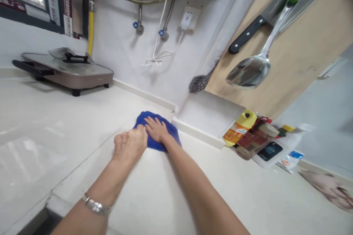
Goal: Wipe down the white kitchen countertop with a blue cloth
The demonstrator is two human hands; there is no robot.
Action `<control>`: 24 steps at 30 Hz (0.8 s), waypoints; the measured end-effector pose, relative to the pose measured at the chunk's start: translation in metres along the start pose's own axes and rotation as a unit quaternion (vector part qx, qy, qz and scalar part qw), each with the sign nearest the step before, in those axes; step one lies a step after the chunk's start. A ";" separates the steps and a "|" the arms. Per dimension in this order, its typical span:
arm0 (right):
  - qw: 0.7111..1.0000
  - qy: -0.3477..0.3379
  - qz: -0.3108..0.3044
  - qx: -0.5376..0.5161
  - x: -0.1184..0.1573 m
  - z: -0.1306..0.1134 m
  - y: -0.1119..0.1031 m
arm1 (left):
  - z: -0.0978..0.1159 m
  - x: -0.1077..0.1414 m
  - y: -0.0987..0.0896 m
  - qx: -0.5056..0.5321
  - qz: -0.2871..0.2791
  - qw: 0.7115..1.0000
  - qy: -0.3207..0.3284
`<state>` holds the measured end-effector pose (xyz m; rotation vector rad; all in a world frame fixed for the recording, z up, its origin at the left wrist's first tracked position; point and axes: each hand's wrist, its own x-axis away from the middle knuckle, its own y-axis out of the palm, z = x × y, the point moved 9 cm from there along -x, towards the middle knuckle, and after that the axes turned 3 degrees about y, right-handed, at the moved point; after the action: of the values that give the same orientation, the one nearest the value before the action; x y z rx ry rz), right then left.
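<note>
A blue cloth (171, 136) lies spread on the white countertop (154, 187), close to the corner where the walls meet. My right hand (157, 129) rests flat on the cloth with its fingers spread. Beside it, my left hand (131, 142) is curled into a fist at the cloth's left edge, its thumb side against the cloth. What the left fingers hold, if anything, is hidden. A silver bracelet (96, 205) is on my left wrist.
An electric pan (79, 80) with a glass lid stands at left. On the right wall, a wooden board (300, 58) carries a knife (246, 35) and a spatula (249, 71); a steel scrubber (198, 83) hangs alongside. Below are several bottles, including a yellow one (238, 128).
</note>
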<state>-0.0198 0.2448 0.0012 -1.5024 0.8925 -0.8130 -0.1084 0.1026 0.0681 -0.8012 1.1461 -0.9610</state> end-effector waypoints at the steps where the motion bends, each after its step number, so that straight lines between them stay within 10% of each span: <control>1: 1.000 0.015 0.005 0.001 -0.002 0.004 -0.001 | -0.002 -0.001 0.002 -0.001 -0.002 1.000 -0.002; 6: 1.000 0.017 0.006 0.024 0.020 -0.012 0.002 | 0.003 -0.003 0.012 0.041 -0.002 0.998 0.048; 15: 0.993 -0.105 0.028 -0.054 0.139 -0.062 0.001 | 0.033 0.014 0.029 0.141 -0.024 0.968 0.206; 24: 0.973 -0.130 0.183 -0.054 0.323 -0.007 -0.005 | 0.084 0.060 0.044 0.099 -0.081 0.959 0.254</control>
<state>0.1269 -0.0434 0.0104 -1.4377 0.9877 -0.2951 -0.0106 0.0674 0.0264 -0.5001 1.4060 -1.4501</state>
